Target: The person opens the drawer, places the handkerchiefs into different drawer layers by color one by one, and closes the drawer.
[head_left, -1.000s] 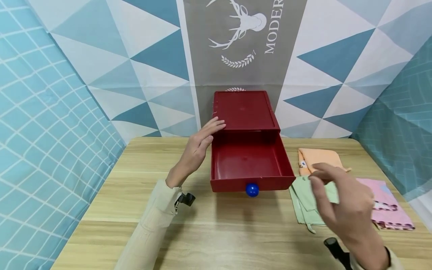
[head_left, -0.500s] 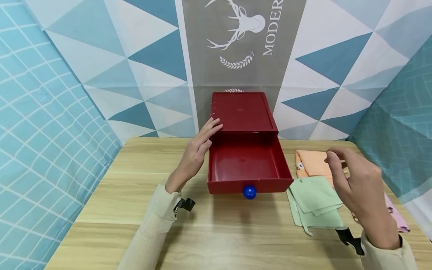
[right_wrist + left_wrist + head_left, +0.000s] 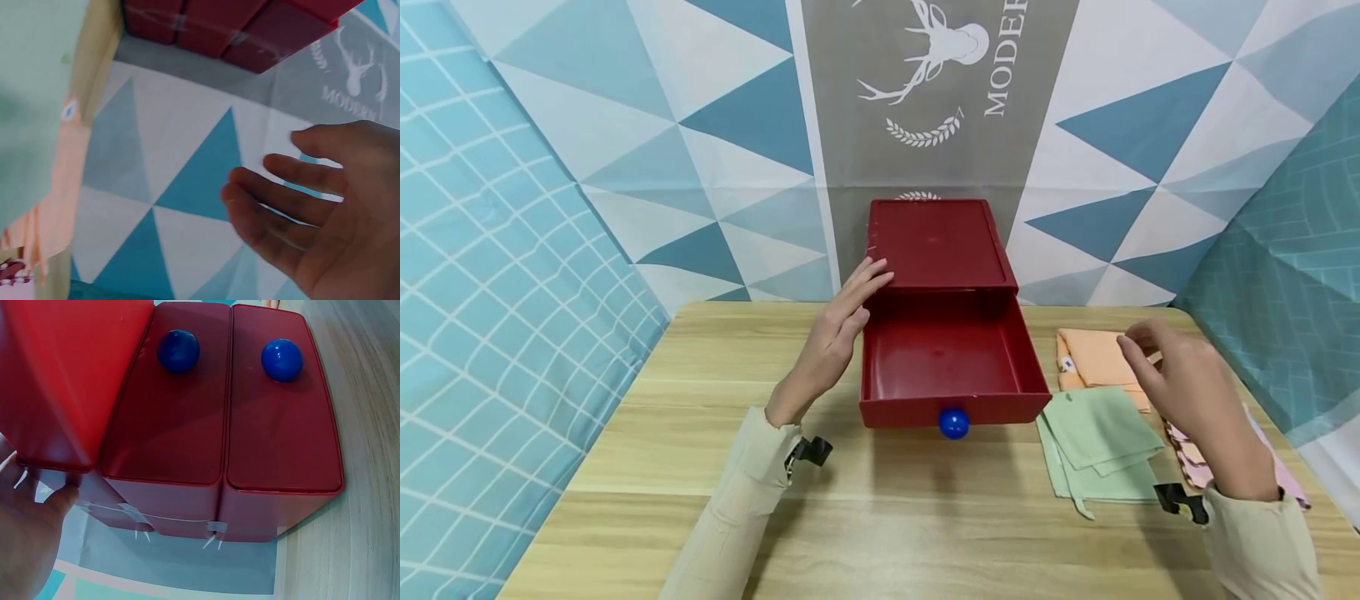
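A dark red drawer cabinet (image 3: 936, 242) stands at the back of the table. Its top drawer (image 3: 940, 360) is pulled out, with a blue ball knob (image 3: 953, 423) on the front and nothing inside. My left hand (image 3: 827, 342) rests with extended fingers on the cabinet's upper left edge; the left wrist view has its thumb against the side. Over the folded cloths at the right hovers my right hand (image 3: 1198, 392), fingers loosely bent and holding nothing. Below it lie an orange cloth (image 3: 1097, 354), a green cloth (image 3: 1101, 433) and a pink cloth (image 3: 1292, 483), partly hidden by the arm.
Two lower drawers, one with a blue knob (image 3: 281, 360), are pushed in beneath the pulled-out one. The wooden table (image 3: 880, 525) ends at a patterned wall cloth (image 3: 730, 150) behind the cabinet. Blue tiled sheeting (image 3: 490, 333) hangs along the left side.
My right hand has moved back and to the right, from in front of the green cloth to over the orange and pink ones. The left hand stays on the cabinet.
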Motion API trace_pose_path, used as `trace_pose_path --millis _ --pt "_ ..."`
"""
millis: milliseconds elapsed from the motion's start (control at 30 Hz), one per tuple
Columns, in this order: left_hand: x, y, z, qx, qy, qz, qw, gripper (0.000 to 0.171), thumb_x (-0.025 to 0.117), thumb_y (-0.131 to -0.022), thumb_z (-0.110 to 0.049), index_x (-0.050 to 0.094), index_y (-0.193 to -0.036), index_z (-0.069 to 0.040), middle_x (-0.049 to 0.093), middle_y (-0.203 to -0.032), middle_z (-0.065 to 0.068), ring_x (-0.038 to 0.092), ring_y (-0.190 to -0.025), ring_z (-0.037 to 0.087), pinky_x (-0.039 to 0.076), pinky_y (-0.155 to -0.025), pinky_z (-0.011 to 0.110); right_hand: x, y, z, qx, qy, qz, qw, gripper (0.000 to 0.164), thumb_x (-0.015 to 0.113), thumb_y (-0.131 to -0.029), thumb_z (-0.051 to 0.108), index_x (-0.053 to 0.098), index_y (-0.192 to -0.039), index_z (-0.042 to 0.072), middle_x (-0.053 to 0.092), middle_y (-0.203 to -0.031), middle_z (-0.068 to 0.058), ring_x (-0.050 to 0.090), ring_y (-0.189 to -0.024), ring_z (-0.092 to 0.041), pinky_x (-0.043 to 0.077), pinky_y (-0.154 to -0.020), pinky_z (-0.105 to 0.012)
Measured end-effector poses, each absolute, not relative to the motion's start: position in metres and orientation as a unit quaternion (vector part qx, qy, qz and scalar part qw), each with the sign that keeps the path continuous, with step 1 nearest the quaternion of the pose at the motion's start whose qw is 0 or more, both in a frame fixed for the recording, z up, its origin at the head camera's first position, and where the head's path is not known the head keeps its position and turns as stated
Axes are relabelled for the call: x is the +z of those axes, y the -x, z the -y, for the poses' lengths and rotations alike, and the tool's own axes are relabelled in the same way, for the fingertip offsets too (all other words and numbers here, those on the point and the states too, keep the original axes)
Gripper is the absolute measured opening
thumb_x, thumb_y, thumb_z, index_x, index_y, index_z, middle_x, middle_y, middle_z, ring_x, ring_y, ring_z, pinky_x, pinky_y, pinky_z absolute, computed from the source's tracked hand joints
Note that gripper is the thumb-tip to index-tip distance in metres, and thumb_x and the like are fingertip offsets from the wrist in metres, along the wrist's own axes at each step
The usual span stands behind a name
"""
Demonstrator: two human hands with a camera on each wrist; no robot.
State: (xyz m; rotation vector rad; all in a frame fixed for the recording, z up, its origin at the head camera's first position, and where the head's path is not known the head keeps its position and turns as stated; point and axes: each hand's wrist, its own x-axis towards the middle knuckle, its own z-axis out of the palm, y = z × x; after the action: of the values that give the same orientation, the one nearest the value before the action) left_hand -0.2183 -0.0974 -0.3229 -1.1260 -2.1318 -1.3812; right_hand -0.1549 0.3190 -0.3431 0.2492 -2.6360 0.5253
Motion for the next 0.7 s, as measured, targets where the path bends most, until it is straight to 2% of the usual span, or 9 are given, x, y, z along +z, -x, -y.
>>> trace_pose_path --millis 133,300,400,567,700 --pt "-0.324 0.219 0.099 -0.486 0.398 0.756 0.181 0.044 0.035 -0.103 -0.008 0.046 -0.144 0.005 0.034 -0.156 0.023 0.019 -0.150 0.037 0.020 -0.121 0.050 -0.353 0.163 -0.329 0.199 -0.088 0.963 0.157 0.026 0.056 -0.101 0.020 0.061 -0.111 -0.004 0.068 -0.101 -0.028 0.068 -0.077 -0.042 0.053 -0.067 -0.060" --pt "-0.320 0.215 0.098 -0.489 0.400 0.754 0.180 0.044 0.038 -0.099 0.003 0.047 -0.141 0.009 0.035 -0.154 0.027 0.020 -0.148 0.042 0.020 -0.121 0.050 -0.368 0.172 -0.337 0.189 -0.095 0.971 0.111 0.021 0.059 -0.100 0.015 0.061 -0.106 -0.005 0.068 -0.097 -0.025 0.066 -0.080 -0.040 0.053 -0.067 -0.057" --pt "-0.320 0.214 0.098 -0.492 0.399 0.752 0.180 0.044 0.037 -0.099 0.004 0.047 -0.141 0.010 0.035 -0.154 0.027 0.020 -0.148 0.042 0.020 -0.120 0.050 -0.375 0.176 -0.341 0.179 -0.105 0.975 0.078 0.021 0.062 -0.098 0.012 0.062 -0.106 -0.007 0.068 -0.093 -0.022 0.065 -0.081 -0.037 0.053 -0.068 -0.055" --pt "-0.321 0.215 0.098 -0.495 0.398 0.752 0.178 0.044 0.036 -0.101 -0.001 0.046 -0.143 0.007 0.035 -0.155 0.024 0.019 -0.149 0.039 0.019 -0.121 0.049 -0.385 0.181 -0.346 0.171 -0.118 0.978 0.016 0.026 0.064 -0.093 0.007 0.061 -0.111 -0.013 0.067 -0.096 -0.027 0.064 -0.088 -0.043 0.052 -0.074 -0.057" --pt "-0.321 0.216 0.097 -0.491 0.396 0.755 0.176 0.044 0.037 -0.102 -0.005 0.046 -0.143 0.007 0.035 -0.155 0.024 0.019 -0.150 0.039 0.018 -0.121 0.050 -0.392 0.183 -0.349 0.166 -0.133 0.977 -0.008 0.024 0.064 -0.090 -0.001 0.062 -0.109 -0.015 0.066 -0.097 -0.029 0.063 -0.089 -0.046 0.051 -0.076 -0.059"
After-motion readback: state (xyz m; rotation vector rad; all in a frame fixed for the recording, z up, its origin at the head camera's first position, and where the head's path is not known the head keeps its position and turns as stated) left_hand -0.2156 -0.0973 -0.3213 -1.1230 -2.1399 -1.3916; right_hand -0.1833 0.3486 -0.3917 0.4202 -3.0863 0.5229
